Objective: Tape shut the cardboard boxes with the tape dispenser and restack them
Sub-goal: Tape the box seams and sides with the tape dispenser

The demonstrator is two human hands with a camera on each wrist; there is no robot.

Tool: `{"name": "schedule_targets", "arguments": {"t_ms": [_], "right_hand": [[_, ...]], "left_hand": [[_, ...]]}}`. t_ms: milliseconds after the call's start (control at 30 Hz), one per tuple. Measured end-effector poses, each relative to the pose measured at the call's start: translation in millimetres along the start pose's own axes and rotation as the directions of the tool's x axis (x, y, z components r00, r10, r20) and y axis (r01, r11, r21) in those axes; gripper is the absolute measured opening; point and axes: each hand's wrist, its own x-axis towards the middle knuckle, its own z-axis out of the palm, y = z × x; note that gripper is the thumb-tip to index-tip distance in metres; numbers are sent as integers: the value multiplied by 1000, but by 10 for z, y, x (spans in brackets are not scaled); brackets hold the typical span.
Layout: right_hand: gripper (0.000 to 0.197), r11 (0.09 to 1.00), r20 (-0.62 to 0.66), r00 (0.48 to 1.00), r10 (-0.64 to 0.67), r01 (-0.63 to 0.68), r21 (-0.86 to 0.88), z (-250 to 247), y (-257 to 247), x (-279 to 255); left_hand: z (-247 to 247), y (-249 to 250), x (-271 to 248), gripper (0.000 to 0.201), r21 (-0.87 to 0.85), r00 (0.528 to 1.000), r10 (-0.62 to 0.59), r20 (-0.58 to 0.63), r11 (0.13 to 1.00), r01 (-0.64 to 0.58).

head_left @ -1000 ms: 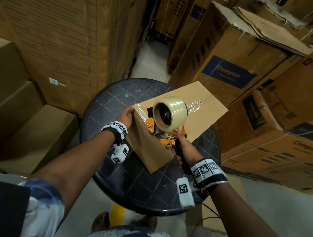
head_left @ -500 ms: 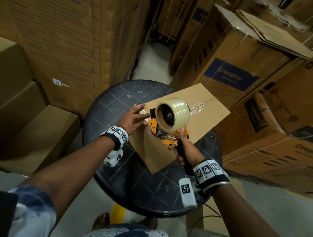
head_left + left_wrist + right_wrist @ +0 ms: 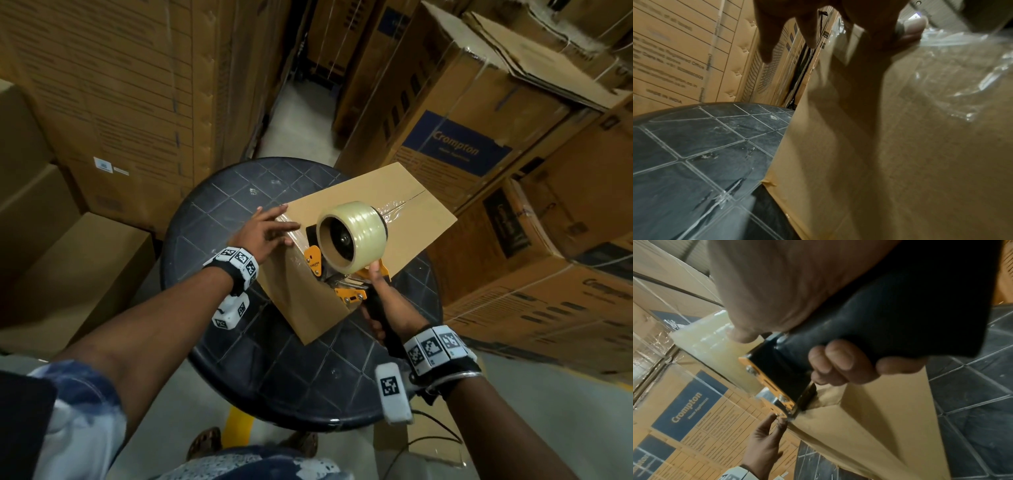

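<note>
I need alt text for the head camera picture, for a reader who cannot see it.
A person's right hand grips a tape dispenser over a cardboard box on a round dark table, while the open left hand touches the box's taped top. Stacked cartons surround the table.

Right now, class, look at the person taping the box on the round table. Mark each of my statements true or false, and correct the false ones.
1. The right hand grips the tape dispenser by its black handle. True.
2. The left hand is curled into a fist on the table. False: its fingers are spread flat on the box.
3. The tape roll is clear. True.
4. The box lies on the floor. False: it rests on the dark round table.
5. A big carton behind reads Crompton. True.
</note>
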Motion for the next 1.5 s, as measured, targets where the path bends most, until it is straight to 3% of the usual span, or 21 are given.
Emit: {"name": "schedule_targets", "arguments": {"t_ms": [67, 133, 300, 500, 633, 833, 1133, 1500], "right_hand": [[103, 1000, 7, 1000, 11, -12, 11, -67, 79, -87], [111, 1000, 4, 1000, 8, -8, 27, -93, 165, -130], [108, 1000, -20, 1000, 12, -12, 9, -85, 180, -150], [100, 1000, -24, 1000, 17, -17, 2, -85, 152, -174], [98, 999, -24, 999, 35, -35, 24, -84, 153, -168], [119, 1000, -38, 999, 18, -18, 6, -75, 191, -104], [113, 1000, -32, 999, -4, 4, -8, -95, 214, -136], [121, 1000, -52, 998, -21, 22, 19, -259, 441, -299]], "left_hand": [[-1, -44, 38, 55, 18, 1000, 17, 14, 1000, -17], [7, -36, 58, 57, 47, 1000, 4, 25, 999, -5], [-27, 81, 13, 34, 225, 998, -34, 50, 974, 22], [62, 243, -75, 54, 339, 970, 134, 204, 920, -198], [181, 245, -97, 50, 301, 969, 154, 195, 931, -209], [212, 240, -101, 58, 395, 975, 132, 179, 898, -194], [226, 126, -76, 64, 243, 979, 139, 151, 955, -173], [222, 157, -75, 63, 316, 975, 142, 169, 930, -190]]}}
